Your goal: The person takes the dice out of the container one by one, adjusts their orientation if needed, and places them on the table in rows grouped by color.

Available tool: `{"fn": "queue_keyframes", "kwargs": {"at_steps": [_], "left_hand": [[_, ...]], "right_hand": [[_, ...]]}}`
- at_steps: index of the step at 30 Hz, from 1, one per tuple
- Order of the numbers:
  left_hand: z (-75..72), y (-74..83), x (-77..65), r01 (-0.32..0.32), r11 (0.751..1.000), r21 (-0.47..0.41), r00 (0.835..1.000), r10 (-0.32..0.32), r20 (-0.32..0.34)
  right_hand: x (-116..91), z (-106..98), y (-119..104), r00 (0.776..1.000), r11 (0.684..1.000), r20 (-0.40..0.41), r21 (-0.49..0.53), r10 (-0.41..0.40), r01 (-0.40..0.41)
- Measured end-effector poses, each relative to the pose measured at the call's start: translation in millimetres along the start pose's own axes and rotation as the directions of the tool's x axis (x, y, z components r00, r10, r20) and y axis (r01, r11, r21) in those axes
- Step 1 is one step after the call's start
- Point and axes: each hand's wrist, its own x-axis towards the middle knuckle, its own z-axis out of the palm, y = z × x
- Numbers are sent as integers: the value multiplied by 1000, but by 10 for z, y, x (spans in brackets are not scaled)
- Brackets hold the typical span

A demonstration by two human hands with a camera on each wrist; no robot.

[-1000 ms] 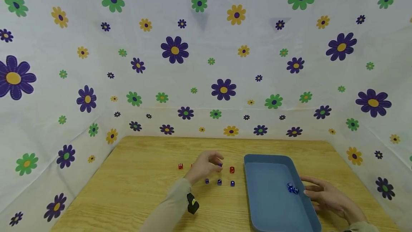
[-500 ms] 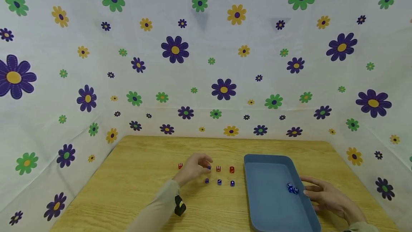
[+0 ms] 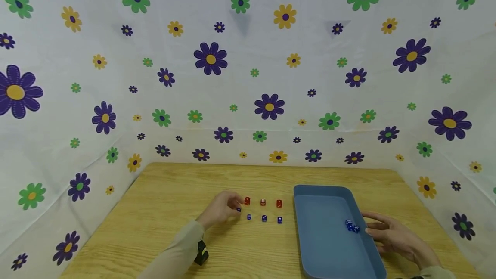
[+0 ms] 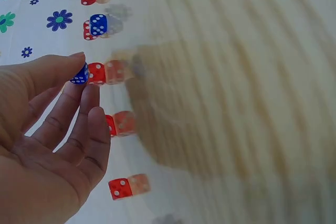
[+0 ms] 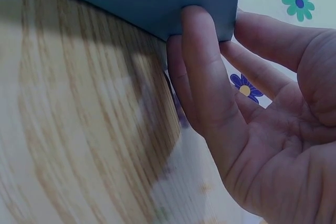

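Observation:
My left hand (image 3: 221,208) pinches a small blue die (image 4: 79,74) with white pips between thumb and fingers, just left of two rows of dice. The far row has red dice, such as the right one (image 3: 279,203); the left wrist view shows more red dice, like the lowest die (image 4: 120,188), that the hand hides from the head view. Three blue dice, one in the middle (image 3: 264,218), form the near row. At the right, my right hand (image 3: 399,238) holds the side of a blue tray (image 3: 303,244), thumb at its rim and fingers against the outer wall.
Several blue dice (image 3: 350,226) lie together inside the tray near its right wall. The wooden table (image 3: 155,227) is enclosed at the back and sides by a white flower-print cloth (image 3: 240,85).
My left hand has moved left along the red row with the blue die, uncovering red dice it hid before. The right hand and the tray have stayed in place.

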Motion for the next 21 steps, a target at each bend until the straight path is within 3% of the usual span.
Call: {"fn": "queue_keyframes", "kwargs": {"at_steps": [21], "left_hand": [[7, -22, -21, -2, 998, 68, 999, -1, 39]], "right_hand": [[-23, -10, -8, 999, 999, 39, 22, -29, 29]]}}
